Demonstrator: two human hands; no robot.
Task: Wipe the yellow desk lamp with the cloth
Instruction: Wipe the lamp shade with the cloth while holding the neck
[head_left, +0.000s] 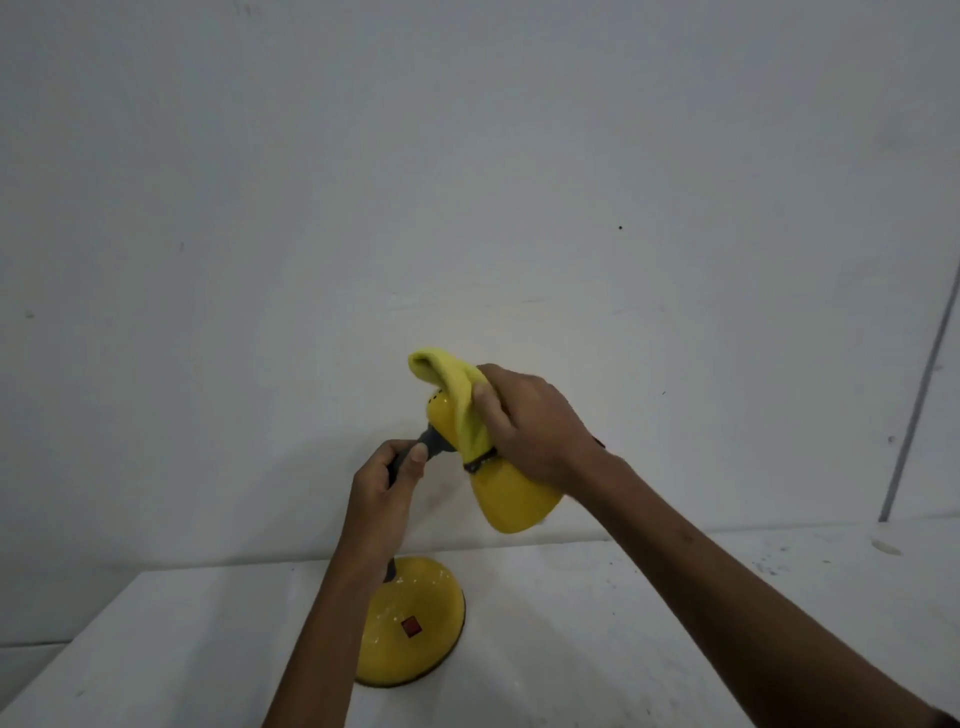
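The yellow desk lamp stands on a white table (597, 649). Its round yellow base (415, 629) carries a small red switch. Its yellow shade (511, 499) hangs tilted, mouth down and to the right. A yellow cloth (457, 400) is draped over the top of the shade. My right hand (530, 426) presses the cloth against the shade, fingers wrapped over it. My left hand (387, 488) grips the dark grey neck (434, 444) just below the shade. My left forearm hides the lower stem.
A plain white wall (467, 182) rises right behind the table. A thin grey pipe (919, 389) runs up the wall at the far right. The table's left edge drops off at the lower left.
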